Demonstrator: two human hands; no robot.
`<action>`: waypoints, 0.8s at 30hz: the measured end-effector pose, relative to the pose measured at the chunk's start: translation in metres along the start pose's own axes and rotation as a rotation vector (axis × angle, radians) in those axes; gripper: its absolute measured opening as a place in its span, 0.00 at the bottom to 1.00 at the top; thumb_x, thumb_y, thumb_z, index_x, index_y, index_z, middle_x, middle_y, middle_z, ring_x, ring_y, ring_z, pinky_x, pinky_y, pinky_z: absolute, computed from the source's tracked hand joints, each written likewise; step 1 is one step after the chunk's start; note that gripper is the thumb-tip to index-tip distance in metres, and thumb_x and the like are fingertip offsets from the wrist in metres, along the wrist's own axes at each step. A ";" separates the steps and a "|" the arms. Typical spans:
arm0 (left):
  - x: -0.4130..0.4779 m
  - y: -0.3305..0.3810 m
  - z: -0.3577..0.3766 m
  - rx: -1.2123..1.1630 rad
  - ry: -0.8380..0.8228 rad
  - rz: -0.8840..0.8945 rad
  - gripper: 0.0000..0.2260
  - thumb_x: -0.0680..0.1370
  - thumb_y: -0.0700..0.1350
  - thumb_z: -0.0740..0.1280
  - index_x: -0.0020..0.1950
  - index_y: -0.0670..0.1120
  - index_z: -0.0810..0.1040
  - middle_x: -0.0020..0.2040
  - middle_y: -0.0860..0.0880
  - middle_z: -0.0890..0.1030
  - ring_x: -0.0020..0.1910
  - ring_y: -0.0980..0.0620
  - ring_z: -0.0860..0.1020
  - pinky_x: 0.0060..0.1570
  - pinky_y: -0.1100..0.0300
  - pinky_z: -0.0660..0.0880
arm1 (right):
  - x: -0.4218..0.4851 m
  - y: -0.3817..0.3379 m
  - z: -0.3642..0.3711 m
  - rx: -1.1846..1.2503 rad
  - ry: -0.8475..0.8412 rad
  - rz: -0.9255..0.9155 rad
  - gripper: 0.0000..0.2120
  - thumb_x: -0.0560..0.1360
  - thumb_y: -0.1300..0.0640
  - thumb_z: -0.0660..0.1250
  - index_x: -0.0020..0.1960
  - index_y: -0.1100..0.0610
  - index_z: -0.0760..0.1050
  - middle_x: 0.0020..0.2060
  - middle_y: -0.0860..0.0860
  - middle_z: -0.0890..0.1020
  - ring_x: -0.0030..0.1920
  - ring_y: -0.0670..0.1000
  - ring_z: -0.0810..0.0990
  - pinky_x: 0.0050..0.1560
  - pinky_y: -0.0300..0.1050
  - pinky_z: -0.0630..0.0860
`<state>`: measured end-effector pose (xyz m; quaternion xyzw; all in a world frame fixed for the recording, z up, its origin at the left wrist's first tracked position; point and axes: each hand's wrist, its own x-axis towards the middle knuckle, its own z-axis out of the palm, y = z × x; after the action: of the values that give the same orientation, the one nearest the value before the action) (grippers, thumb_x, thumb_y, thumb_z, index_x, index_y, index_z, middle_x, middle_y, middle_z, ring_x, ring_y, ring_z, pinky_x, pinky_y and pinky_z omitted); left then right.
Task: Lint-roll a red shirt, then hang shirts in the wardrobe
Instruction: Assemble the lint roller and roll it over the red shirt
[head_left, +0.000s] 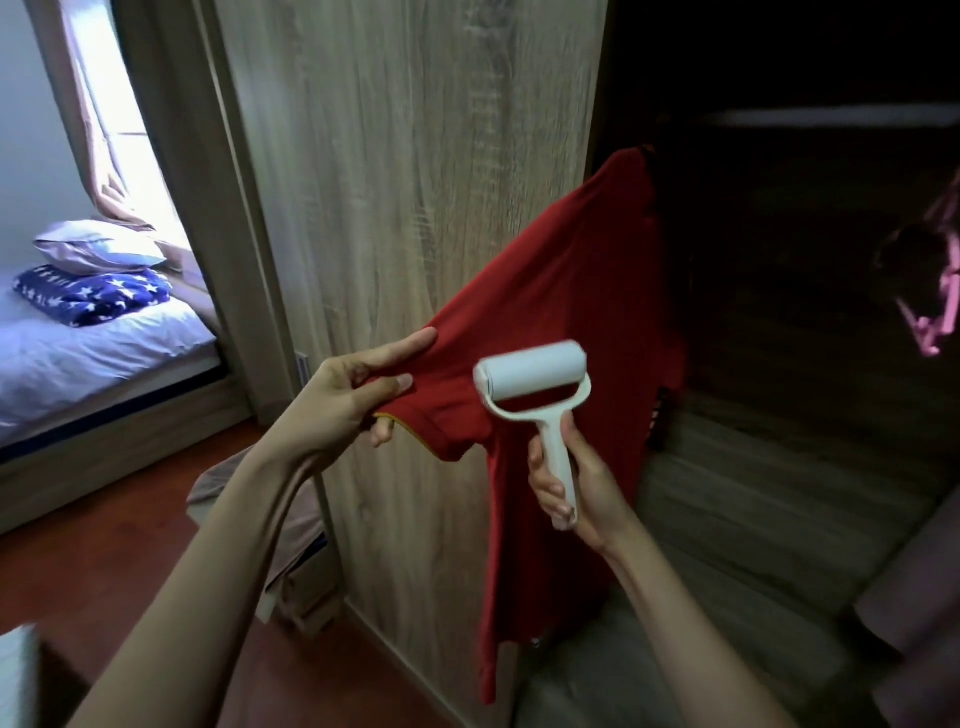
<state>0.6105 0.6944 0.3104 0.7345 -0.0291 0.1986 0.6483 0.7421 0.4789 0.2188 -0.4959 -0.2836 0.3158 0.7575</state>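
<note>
A red shirt (561, 291) hangs from its top at the edge of the open wardrobe (779, 312), its body dropping toward the floor. My left hand (353, 395) pinches the end of one sleeve and holds it stretched out to the left. My right hand (566, 478) grips the handle of a white lint roller (535, 384). The roller's drum rests against the sleeve near the armpit. The drum looks blurred.
A wooden wardrobe side panel (405, 182) stands right behind the shirt. Pink hangers (935, 322) hang inside the dark wardrobe at right. A bed (104, 353) with a pillow and a starred blue blanket shows through the doorway at left. A box with cloth (291, 545) sits on the floor.
</note>
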 end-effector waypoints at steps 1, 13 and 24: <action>-0.001 -0.001 0.000 -0.016 -0.021 -0.014 0.22 0.79 0.29 0.60 0.66 0.50 0.77 0.30 0.52 0.80 0.18 0.59 0.66 0.20 0.70 0.66 | -0.003 0.006 -0.001 0.008 0.013 0.015 0.26 0.74 0.33 0.54 0.39 0.56 0.73 0.22 0.48 0.64 0.16 0.43 0.62 0.16 0.32 0.57; -0.008 -0.001 0.004 -0.043 -0.102 -0.147 0.30 0.77 0.25 0.57 0.73 0.51 0.69 0.25 0.52 0.77 0.15 0.61 0.61 0.15 0.71 0.60 | 0.002 0.010 0.002 0.112 -0.028 0.012 0.28 0.66 0.29 0.66 0.38 0.56 0.73 0.21 0.49 0.63 0.16 0.44 0.62 0.16 0.32 0.54; -0.007 0.003 0.005 -0.203 -0.124 -0.181 0.29 0.76 0.26 0.57 0.70 0.52 0.71 0.23 0.51 0.76 0.14 0.62 0.60 0.14 0.73 0.57 | 0.005 0.012 0.003 0.096 -0.026 0.002 0.28 0.66 0.29 0.66 0.38 0.56 0.73 0.21 0.49 0.63 0.16 0.44 0.62 0.15 0.32 0.57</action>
<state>0.6044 0.6872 0.3104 0.6758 -0.0227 0.0897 0.7313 0.7407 0.4883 0.2093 -0.4553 -0.2772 0.3362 0.7764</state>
